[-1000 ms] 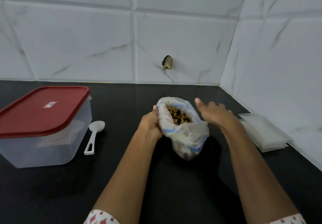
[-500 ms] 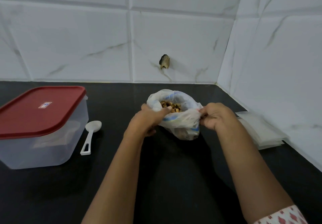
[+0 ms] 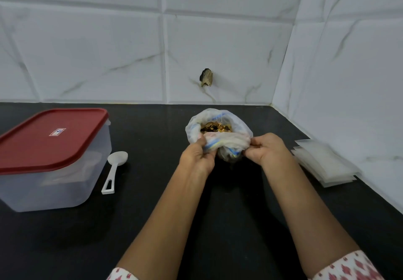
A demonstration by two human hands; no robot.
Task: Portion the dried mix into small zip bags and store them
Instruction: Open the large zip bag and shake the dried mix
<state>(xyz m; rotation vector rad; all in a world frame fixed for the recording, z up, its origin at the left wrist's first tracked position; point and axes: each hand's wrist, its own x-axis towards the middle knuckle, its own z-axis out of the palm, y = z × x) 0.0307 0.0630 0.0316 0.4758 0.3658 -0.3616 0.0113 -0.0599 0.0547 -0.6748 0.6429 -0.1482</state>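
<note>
Both hands, left [image 3: 197, 157] and right [image 3: 267, 151], pinch the rolled rim of the bag [image 3: 220, 140] of dried mix [image 3: 216, 126], mid-counter near the back edge; zip bags [image 3: 325, 163] lie stacked at the right edge.

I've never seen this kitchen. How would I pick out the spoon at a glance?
Find the black counter, then the big clear box with a red lid at its left side. Just right of that box lies the white plastic spoon, bowl toward the wall, the slotted end of its handle toward the viewer. It is the only utensil there, solid white against the dark top.
</note>
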